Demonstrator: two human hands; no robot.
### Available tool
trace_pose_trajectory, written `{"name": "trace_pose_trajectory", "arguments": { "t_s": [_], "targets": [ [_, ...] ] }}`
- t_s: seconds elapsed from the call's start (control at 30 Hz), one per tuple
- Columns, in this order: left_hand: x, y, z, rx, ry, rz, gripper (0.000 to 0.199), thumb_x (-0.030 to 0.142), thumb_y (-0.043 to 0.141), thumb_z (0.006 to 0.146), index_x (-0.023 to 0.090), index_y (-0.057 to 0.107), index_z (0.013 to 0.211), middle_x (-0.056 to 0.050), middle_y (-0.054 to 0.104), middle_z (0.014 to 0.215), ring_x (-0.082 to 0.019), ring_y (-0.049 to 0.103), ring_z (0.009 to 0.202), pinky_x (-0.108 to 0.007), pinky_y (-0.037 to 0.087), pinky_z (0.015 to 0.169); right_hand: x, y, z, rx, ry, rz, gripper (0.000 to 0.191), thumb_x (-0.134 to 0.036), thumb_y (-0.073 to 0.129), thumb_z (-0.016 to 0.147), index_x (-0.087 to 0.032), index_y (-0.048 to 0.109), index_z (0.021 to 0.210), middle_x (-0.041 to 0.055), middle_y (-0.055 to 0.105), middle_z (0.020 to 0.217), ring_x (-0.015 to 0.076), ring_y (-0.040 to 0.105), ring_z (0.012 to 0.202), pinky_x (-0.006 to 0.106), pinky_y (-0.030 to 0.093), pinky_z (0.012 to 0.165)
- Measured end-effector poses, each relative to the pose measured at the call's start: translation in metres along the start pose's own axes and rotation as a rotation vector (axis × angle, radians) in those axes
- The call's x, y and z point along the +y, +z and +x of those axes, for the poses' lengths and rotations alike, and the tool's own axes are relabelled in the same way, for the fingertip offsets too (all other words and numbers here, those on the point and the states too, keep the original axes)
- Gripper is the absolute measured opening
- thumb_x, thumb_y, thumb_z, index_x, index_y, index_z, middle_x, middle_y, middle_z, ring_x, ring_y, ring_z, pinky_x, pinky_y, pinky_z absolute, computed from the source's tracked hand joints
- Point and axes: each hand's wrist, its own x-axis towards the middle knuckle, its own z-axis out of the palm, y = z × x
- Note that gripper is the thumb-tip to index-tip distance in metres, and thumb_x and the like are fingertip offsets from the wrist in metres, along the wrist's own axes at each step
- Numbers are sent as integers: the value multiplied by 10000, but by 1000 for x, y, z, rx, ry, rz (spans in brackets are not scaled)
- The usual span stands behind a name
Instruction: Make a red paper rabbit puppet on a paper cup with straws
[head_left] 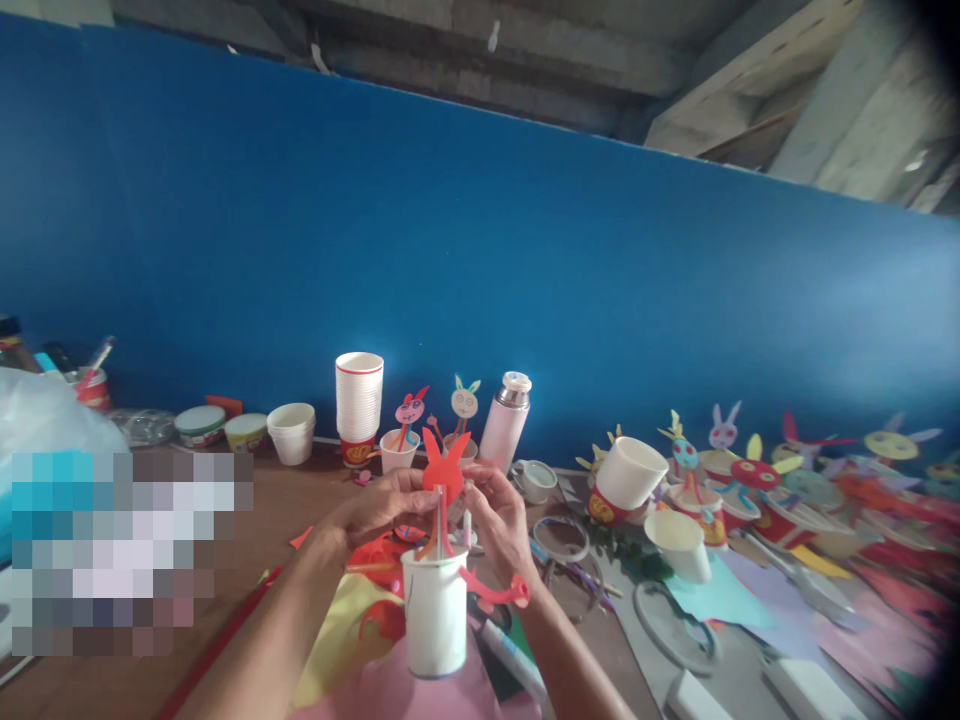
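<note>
A red paper rabbit head (442, 478) with two pointed ears stands above a white paper cup (435, 615) in front of me. Straw-like red and white strips (441, 530) run from the back of the head down into the cup. My left hand (390, 508) pinches the head's left edge between thumb and fingers. At the right edge, my right hand (499, 512) is closed with its fingertips against the head. A curled red paper strip (499, 592) sticks out from the cup's right side. Pink paper (420, 690) and yellow paper (334, 625) lie beneath.
Behind stand a stack of paper cups (360, 400), two paper-animal cups and a pink thermos (505, 425). Scissors (679, 625), a marker (514, 660) and coloured sheets (727, 590) lie to the right, near several finished animal cups (694, 490). A blue wall (450, 250) rises behind.
</note>
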Motion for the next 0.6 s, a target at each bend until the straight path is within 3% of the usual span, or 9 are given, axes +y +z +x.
{"name": "trace_pose_trajectory", "arguments": {
  "t_s": [0.3,0.47,0.6],
  "targets": [
    [1,0,-1,26,-17,-7,287,280,626,715,116,631,951,-96,662,816,-163,597,675,-247,427,596,1,0,3,-158,234,172,259,-350,498,770,-186,549,963,2,570,725,116,513,554,237,439,530],
    [4,1,-4,59,-59,39,266,285,614,724,119,628,932,-80,657,761,-165,600,630,-255,426,567,-1,3,-1,-104,134,99,251,-256,552,729,-194,548,972,-5,570,727,118,514,604,229,428,569],
    [4,1,-3,24,-23,-18,270,266,626,715,113,628,937,-98,666,767,-205,619,710,-273,434,612,-2,4,-4,-62,69,33,233,-271,545,744,-180,557,958,-3,566,704,119,505,611,225,420,575]
  ]
}}
